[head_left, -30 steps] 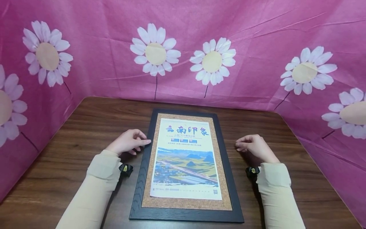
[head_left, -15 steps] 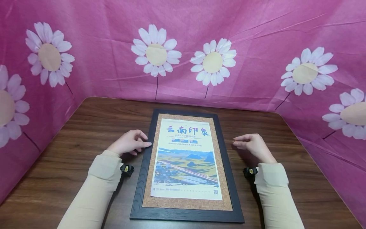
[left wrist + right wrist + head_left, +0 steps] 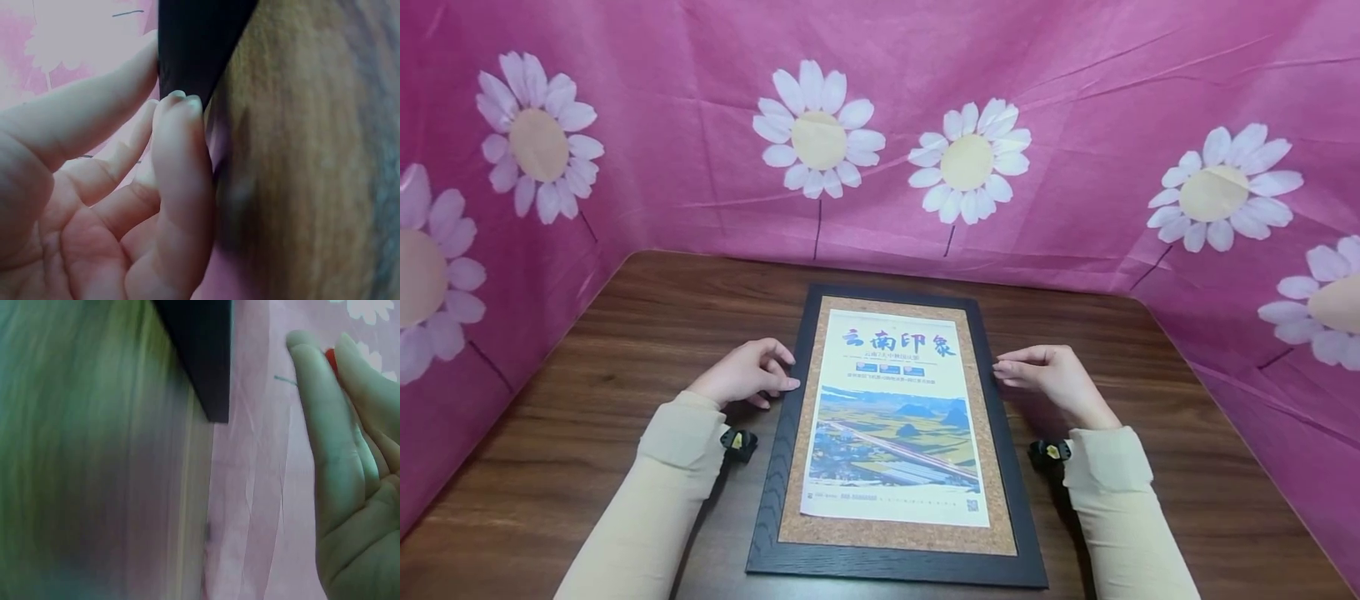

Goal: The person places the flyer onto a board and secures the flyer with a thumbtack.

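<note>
We see a corkboard (image 3: 895,535) lying near the middle of the worktop (image 3: 1210,500), its black frame (image 3: 880,560) reaching up close to the far edge. A printed poster (image 3: 898,433) lies on the cork, inside the frame: large purple characters at the top, a landscape picture below. The two hands are well apart, one on either long side. Our left hand (image 3: 747,373) pinches the frame's left edge, nearer its far corner. Our right hand (image 3: 1056,379) hovers at the right edge, index finger and thumb closed together on a small red thing (image 3: 330,359) – too little shows to say what – and the right wrist view has those fingertips apart from the frame. Along the worktop's far edge hangs a pink backdrop (image 3: 895,33) with white flowers.
</note>
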